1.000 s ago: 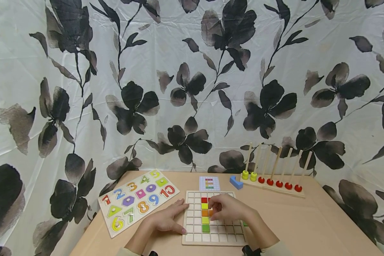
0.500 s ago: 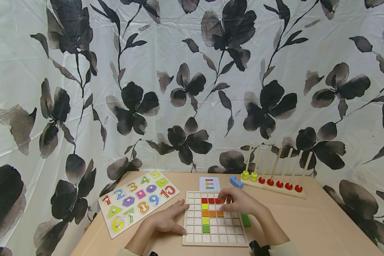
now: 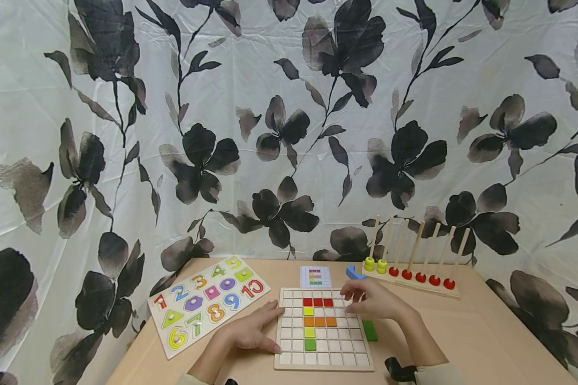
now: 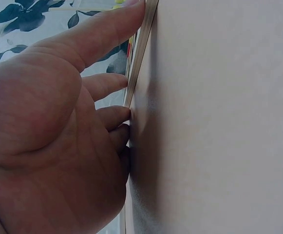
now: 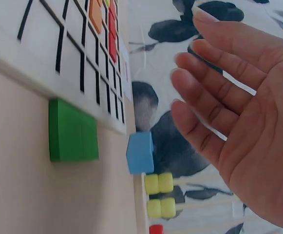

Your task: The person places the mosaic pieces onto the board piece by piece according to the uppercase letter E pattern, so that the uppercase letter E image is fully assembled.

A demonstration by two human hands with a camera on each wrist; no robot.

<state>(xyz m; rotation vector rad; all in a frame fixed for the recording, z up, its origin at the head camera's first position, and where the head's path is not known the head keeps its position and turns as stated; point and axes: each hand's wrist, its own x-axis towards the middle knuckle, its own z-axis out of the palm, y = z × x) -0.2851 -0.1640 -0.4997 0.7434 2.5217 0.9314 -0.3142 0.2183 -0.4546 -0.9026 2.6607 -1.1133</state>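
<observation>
A wooden grid board with white cells lies mid-table. Red tiles, orange tiles, yellow tiles and a green tile sit in its cells. My left hand rests at the board's left side, thumb and fingers extended against the wooden edge. Above the board's right part hovers my right hand. In the right wrist view its fingers are loosely bent with nothing between them. Green tiles lie on the table beside the board's right edge.
A number puzzle board lies at the left. Behind the grid board is a small pattern card. At the back right stand a blue block and a peg rack with yellow and red beads. Floral cloth hangs behind the table.
My right hand has moved right from the orange row, uncovering three red and three orange tiles, and the green tiles beside the board. The left hand has stayed in place.
</observation>
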